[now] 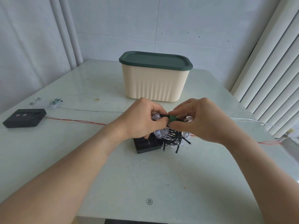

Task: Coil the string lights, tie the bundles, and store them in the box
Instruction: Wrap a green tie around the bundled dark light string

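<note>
A coiled bundle of black-wired string lights (174,136) with clear round bulbs hangs between my hands at the table's middle. A dark green tie (172,118) wraps its top. My left hand (142,118) pinches the tie's left end and my right hand (199,120) pinches its right side. The bundle's black battery case (146,145) rests on the table below my left hand. The cream box (155,83) with a dark green lid (155,61) stands shut behind the bundle.
A second black battery case (24,118) with a red wire (76,121) lies at the left. Behind it, a clear holder (53,102) trails a thin wire. A white wire (252,121) runs off at the right. The white table (145,178) ends near me.
</note>
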Demonstrator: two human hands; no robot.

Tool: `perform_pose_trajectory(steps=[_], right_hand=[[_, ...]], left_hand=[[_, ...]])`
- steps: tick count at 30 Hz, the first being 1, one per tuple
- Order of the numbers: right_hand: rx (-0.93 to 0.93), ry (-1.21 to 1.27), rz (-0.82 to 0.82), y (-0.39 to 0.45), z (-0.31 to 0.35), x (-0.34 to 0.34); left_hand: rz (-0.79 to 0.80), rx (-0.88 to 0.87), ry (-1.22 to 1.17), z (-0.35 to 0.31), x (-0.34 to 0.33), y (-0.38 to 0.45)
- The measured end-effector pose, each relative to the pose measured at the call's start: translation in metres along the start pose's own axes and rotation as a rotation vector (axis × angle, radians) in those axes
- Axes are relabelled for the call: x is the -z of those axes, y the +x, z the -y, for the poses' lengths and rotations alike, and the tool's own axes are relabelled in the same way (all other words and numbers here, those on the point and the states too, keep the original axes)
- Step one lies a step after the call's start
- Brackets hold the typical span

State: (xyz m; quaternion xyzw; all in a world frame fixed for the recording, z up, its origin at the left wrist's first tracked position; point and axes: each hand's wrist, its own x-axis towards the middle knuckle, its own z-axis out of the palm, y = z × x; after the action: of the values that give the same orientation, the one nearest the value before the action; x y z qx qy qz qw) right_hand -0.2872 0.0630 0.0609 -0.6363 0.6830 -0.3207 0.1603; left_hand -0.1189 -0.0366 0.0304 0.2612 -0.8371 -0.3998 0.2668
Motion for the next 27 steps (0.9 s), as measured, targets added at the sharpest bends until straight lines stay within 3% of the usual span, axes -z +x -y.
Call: perform_pose_trajectory(steps=[6, 10, 20, 27], right_hand=[[0.089, -0.184, 0.009, 0.001, -0.002, 0.0], [0.101, -0.235, 0.113, 0.006, -0.007, -0.002], [-0.082, 0.06, 0.181, 0.01, -0.014, -0.003], [-0.243, 0.184, 0.197, 0.011, -0.016, -0.008]], left_hand=[[0.019, 0.014, -0.029, 0.0, -0.004, 0.002], [0.007, 0.024, -0.029, 0.001, -0.002, 0.002], [-0.055, 0.014, -0.028, 0.003, -0.006, 0.005], [0.002, 0.036, -0.021, -0.001, -0.006, 0.004]])
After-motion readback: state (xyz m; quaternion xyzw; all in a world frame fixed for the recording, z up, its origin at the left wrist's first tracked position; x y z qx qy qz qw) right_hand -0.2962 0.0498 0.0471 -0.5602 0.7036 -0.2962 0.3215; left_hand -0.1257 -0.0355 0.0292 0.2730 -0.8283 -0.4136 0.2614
